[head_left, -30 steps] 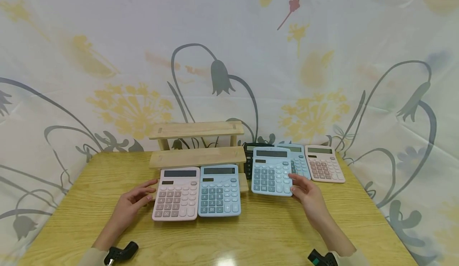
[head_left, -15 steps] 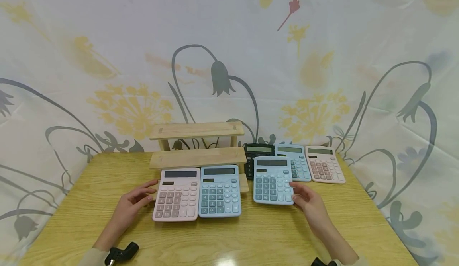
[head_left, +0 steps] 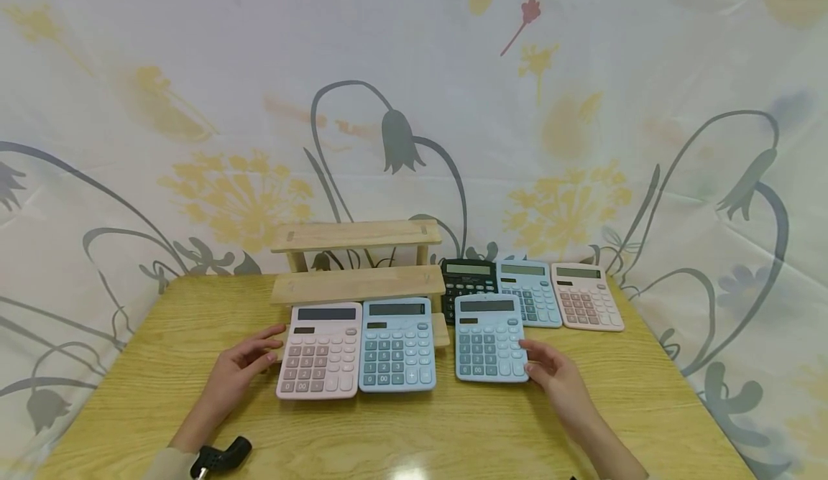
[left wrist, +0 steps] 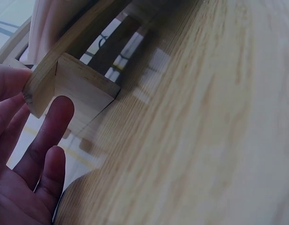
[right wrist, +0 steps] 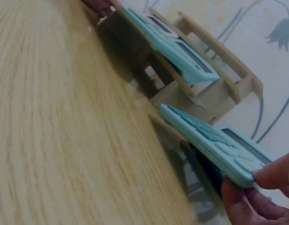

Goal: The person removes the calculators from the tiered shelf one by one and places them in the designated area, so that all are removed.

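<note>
My left hand (head_left: 241,361) holds the left end of the wooden rack's (head_left: 356,286) lowest shelf, thumb and some fingertips at the plank's edge; two other fingers (left wrist: 53,124) stand free in the left wrist view. On that shelf lean a pink calculator (head_left: 320,351) and a blue calculator (head_left: 397,343), side by side. My right hand (head_left: 559,379) pinches the lower right edge of another blue calculator (head_left: 491,338), thumb on its face and fingers beneath. In the right wrist view this held calculator (right wrist: 215,140) is tilted, raised above the table, just right of the rack.
Behind the held calculator, a black calculator (head_left: 468,271), a blue one (head_left: 533,300) and a pink one (head_left: 586,297) stand in a row at the back right of the wooden table (head_left: 414,430). A patterned cloth (head_left: 414,49) hangs behind. The rack's two upper shelves bear nothing.
My right hand has drawn the held blue calculator nearer to me and lower, uncovering more of the black and blue ones behind it. The left hand stays at the rack.
</note>
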A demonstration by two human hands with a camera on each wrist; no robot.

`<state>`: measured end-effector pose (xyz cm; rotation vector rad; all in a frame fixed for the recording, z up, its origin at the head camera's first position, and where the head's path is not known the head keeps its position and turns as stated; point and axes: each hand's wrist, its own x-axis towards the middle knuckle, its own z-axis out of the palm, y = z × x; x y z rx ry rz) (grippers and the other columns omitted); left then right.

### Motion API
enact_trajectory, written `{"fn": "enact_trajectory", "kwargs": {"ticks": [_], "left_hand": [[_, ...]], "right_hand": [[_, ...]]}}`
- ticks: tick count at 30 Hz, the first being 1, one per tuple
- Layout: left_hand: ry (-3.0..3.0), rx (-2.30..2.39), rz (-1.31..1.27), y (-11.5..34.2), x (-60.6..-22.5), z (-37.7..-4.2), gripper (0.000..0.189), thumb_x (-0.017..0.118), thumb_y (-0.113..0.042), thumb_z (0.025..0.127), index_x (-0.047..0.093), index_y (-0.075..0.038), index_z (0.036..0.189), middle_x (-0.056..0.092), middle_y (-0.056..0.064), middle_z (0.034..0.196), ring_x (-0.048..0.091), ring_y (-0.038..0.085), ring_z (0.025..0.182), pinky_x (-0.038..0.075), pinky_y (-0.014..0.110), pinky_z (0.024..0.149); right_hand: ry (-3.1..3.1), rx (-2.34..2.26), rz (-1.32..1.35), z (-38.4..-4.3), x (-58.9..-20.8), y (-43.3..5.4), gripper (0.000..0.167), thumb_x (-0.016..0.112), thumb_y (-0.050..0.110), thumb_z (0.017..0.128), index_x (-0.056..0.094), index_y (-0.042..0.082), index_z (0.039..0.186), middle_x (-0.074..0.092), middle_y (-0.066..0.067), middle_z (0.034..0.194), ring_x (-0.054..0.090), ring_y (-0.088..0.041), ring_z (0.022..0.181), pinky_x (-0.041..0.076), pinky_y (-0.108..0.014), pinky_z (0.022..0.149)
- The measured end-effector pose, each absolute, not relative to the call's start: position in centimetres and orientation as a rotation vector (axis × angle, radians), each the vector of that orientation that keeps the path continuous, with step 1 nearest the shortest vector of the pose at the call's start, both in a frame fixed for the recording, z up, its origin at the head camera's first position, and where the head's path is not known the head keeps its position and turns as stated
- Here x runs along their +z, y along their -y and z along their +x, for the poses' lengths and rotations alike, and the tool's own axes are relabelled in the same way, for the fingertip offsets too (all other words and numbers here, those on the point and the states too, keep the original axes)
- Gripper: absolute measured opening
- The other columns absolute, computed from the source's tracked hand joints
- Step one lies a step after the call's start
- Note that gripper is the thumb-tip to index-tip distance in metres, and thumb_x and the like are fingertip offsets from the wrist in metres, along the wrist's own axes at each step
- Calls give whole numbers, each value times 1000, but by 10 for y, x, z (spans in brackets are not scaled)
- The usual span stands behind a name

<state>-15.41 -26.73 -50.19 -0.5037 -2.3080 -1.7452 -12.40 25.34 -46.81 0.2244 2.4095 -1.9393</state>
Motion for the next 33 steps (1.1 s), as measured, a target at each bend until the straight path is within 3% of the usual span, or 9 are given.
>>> {"fn": "enact_trajectory", "kwargs": {"ticks": [5,26,33], "left_hand": [[2306,-1746,-502,267,-502,-154,17,61,1,97,69,6,111,61,-9,134,62,1,101,51,21,71],[2320,-1732,-480,267,-505,-155,17,62,-1,97,69,5,111,60,-15,132,62,0,102,51,19,72],[2314,-1734,-489,267,-503,-155,17,61,1,97,69,5,111,60,-12,133,63,1,101,50,20,71]], "right_hand": [[-2396,-1925,234,-121,-471,-251,43,51,-7,97,50,-5,140,49,-20,139,52,-23,116,49,-20,89],[-2453,-1822,245,-123,-486,-250,40,50,-4,99,52,-3,139,55,-22,132,57,-23,108,52,-28,85],[-2462,-1804,224,-125,-488,-251,40,51,-3,98,53,-1,138,55,-22,133,57,-24,109,52,-27,82]]}}
